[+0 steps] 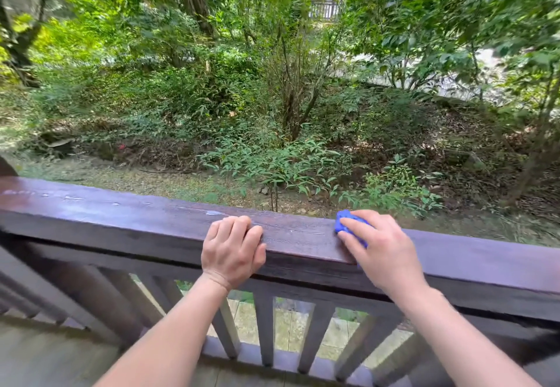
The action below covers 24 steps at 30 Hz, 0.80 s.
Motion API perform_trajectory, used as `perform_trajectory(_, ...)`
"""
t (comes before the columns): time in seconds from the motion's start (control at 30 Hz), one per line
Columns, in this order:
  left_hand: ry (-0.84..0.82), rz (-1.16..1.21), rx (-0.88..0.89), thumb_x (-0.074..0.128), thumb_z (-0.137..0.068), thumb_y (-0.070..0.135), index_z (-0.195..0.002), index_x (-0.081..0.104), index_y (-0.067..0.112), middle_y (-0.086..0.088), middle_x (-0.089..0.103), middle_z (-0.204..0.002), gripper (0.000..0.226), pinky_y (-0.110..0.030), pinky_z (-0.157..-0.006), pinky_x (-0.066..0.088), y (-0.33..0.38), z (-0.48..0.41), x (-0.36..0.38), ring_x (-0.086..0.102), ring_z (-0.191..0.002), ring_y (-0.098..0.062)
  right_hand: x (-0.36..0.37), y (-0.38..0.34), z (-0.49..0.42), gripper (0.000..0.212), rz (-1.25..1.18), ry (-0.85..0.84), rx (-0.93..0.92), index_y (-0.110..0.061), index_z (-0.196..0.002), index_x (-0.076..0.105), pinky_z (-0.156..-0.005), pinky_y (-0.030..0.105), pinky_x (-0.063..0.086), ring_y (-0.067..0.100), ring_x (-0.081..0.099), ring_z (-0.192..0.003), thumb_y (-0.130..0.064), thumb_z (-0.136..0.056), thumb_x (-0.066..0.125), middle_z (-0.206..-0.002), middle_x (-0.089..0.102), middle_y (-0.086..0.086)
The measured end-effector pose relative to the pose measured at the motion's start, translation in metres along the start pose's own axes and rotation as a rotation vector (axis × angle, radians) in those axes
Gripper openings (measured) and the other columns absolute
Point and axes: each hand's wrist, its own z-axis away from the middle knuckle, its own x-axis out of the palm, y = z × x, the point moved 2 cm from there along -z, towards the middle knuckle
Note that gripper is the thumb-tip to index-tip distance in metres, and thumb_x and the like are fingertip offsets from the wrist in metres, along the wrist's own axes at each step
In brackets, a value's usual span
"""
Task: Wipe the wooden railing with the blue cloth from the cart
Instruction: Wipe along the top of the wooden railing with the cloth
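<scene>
A dark brown wooden railing (121,220) runs across the view from the left edge to the lower right. My right hand (381,247) presses a bunched blue cloth (348,223) onto the rail's top, right of centre; most of the cloth is hidden under the palm and fingers. My left hand (233,247) rests on the rail's near edge with fingers curled over the top, holding nothing but the wood. The two hands are a short span apart. The cart is out of view.
Slanted balusters (263,329) stand below the rail, above a plank deck floor (45,356). Pale spots (212,212) mark the rail top left of my left hand. Beyond the rail lie bushes, trees and leaf-strewn ground (272,132).
</scene>
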Motion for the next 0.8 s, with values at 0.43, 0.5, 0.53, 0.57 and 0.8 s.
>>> perform_trajectory(0.43,-0.032,-0.022,-0.017,0.035,-0.101,0.039,-0.089,0.064,0.016,-0.009,0.061,-0.092,0.038,-0.045,-0.074,0.041,0.001,-0.003,-0.003,0.052,-0.084,-0.033,0.002,-0.016,-0.005,0.018,-0.081,-0.034,0.067,-0.023,-0.099,0.072,-0.08,0.034,0.05,0.029,0.057,-0.09,-0.035,-0.087,0.064,-0.111,0.067,-0.001)
perform_trajectory(0.5,-0.024,-0.019,-0.019,0.035,-0.101,0.039,-0.089,0.064,0.016,-0.009,0.062,-0.092,0.038,-0.044,-0.073,0.041,0.001,-0.002,-0.002,0.052,-0.084,-0.033,0.007,-0.032,-0.009,0.017,-0.055,-0.008,0.14,-0.021,-0.097,0.072,-0.081,0.034,0.047,0.031,0.056,-0.089,-0.032,-0.087,0.065,-0.11,0.067,0.001)
perform_trajectory(0.53,-0.02,-0.015,-0.016,0.035,-0.101,0.039,-0.089,0.064,0.016,-0.009,0.062,-0.092,0.039,-0.044,-0.073,0.041,0.001,-0.002,-0.003,0.052,-0.084,-0.033,0.012,-0.046,-0.009,0.017,-0.056,-0.007,0.11,-0.021,-0.097,0.072,-0.082,0.034,0.047,0.03,0.056,-0.09,-0.033,-0.087,0.063,-0.111,0.067,0.001)
perform_trajectory(0.57,-0.017,-0.01,-0.01,0.036,-0.1,0.039,-0.088,0.065,0.016,-0.009,0.063,-0.092,0.039,-0.043,-0.073,0.041,0.001,-0.002,-0.003,0.052,-0.084,-0.032,0.016,-0.06,-0.007,0.019,-0.075,-0.014,0.034,-0.022,-0.097,0.072,-0.083,0.033,0.047,0.029,0.056,-0.09,-0.034,-0.088,0.061,-0.112,0.067,0.001)
perform_trajectory(0.8,-0.039,-0.011,-0.002,0.036,-0.1,0.038,-0.089,0.064,0.015,-0.009,0.063,-0.092,0.039,-0.043,-0.074,0.039,0.002,-0.006,-0.006,0.048,-0.085,-0.031,0.015,-0.042,-0.02,0.02,-0.081,-0.085,-0.038,-0.02,-0.1,0.072,-0.081,0.036,0.051,0.032,0.057,-0.089,-0.033,-0.089,0.062,-0.112,0.067,0.002)
